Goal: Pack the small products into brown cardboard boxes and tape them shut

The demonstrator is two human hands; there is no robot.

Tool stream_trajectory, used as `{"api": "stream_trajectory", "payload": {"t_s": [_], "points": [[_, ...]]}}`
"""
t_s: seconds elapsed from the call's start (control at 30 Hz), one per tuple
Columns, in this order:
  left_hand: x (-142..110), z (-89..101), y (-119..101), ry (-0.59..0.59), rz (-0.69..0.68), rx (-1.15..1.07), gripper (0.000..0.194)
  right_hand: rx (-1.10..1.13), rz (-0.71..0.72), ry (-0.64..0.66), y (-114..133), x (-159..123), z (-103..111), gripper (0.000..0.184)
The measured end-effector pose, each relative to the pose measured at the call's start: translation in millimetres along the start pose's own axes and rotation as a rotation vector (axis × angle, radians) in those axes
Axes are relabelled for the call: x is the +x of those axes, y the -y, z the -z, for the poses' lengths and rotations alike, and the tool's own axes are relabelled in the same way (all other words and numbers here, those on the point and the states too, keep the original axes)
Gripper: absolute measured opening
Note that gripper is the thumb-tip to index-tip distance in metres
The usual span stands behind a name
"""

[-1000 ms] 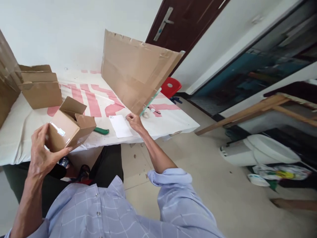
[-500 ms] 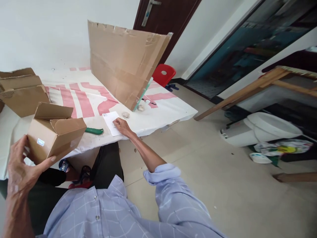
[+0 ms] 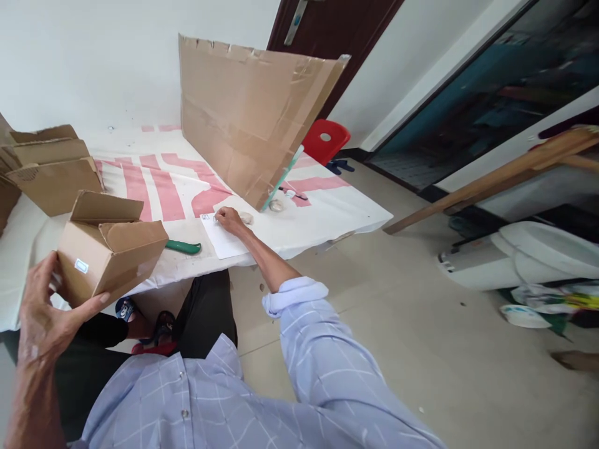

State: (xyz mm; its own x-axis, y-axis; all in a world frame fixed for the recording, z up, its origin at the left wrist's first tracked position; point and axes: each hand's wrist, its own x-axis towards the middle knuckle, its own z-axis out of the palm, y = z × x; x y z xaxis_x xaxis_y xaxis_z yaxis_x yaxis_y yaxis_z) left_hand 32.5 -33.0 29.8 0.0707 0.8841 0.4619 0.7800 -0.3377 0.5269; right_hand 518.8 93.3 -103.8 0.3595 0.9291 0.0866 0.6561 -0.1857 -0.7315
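Left hand (image 3: 50, 312), lower left of frame: thumb and fingers spread wide, gripping the small box (image 3: 88, 257) at its near end. Box tilted, flaps up; interior mostly concealed by flaps, fingers on the far side partly out of sight.

Right hand (image 3: 230, 221), centre: fingers curled over the upper part of the white sheet (image 3: 227, 247). Fingertips too small to resolve; cannot tell whether they are closed or hold anything. Sheet lies near the front edge of the bench (image 3: 349, 215); its upper right part is covered by hand and wrist. Printed mark at upper left corner, illegible.

Green handle (image 3: 186, 247) between small box and sheet, left end hidden behind the box. Clear roundish item (image 3: 246, 218) beside the wrist, partly covered; identity unclear. Larger open box (image 3: 58, 184) at left. Cardboard panel (image 3: 253, 118) hides part of the red seat (image 3: 326, 140).

Versus 0.5 s ago: right hand has shifted up the sheet, closer to the mark; left-hand grip unchanged.
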Motion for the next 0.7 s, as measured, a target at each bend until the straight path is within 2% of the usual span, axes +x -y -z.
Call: {"api": "stream_trajectory", "payload": {"t_s": [0.27, 0.7], "points": [[-1.3, -2.2, 7.2, -0.006, 0.047, -0.018, 0.112, -0.092, -0.052, 0.0, -7.0, 13.4, -10.1, 0.014], [-3.1, -0.9, -4.2, -0.009, 0.033, -0.01, 0.107, -0.221, -0.062, 0.009, 0.2, 15.9, -17.1, 0.009]]}}
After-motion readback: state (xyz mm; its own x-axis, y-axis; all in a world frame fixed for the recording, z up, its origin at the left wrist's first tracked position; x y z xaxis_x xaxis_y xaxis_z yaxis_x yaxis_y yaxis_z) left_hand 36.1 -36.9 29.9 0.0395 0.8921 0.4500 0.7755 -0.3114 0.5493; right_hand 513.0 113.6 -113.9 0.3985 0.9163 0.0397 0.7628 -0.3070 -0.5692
